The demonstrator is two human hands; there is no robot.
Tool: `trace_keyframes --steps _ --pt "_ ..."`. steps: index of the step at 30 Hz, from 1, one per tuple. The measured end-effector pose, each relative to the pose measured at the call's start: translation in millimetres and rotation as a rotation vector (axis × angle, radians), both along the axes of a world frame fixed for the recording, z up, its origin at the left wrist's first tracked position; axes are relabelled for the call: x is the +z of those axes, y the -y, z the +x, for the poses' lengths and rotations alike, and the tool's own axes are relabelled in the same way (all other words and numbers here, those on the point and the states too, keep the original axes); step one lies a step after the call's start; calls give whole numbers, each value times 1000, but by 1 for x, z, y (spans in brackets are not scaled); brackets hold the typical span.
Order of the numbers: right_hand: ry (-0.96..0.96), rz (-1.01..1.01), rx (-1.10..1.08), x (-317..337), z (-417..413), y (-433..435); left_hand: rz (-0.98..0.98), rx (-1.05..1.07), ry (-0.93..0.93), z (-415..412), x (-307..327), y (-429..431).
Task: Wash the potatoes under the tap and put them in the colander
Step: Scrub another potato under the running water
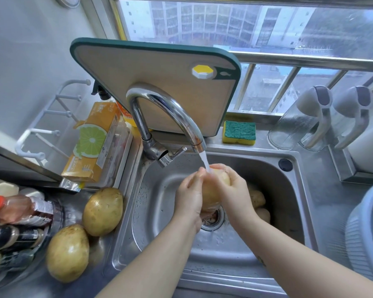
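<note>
Mid-wash: potato under tap stream, clasped by left hand and right hand, fingers curled round it. Two potatoes waiting at 9 o'clock, more in sink. Colander at 3 o'clock, contents unseen.

One cam only, on my head, wide-angle, looking fwd and steeply down, close over the sink. Tap sits mid-frame, window across the top, counter at both sides, my forearms enter from the bottom edge. Edges bend, fisheye-like.
</note>
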State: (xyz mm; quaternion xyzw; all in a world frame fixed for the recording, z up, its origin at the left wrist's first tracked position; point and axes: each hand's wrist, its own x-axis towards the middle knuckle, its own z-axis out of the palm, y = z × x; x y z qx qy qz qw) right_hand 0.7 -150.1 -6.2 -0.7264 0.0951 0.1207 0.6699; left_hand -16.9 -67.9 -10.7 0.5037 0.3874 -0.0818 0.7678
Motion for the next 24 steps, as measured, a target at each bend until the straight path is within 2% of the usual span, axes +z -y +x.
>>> trace_keyframes --steps 3,6,9,12,16,20,24 --pt "24 -141 97 -3 -11 2 126 62 -3 0 -8 -3" --pt "55 -200 141 -1 -14 0 119 91 -1 -2 -10 -5" --pt "77 -141 92 -3 -8 -2 136 74 78 -5 -11 -5" --pt "72 -77 -19 -6 2 -2 210 -44 204 -11 -13 -3" --pt "40 -47 68 -6 5 4 205 -172 252 -16 -20 -6" --pt "7 0 157 -5 -2 5 129 -52 181 -12 -20 -9" --pt "36 -6 281 1 -15 1 26 183 -40 -1 -20 -13"
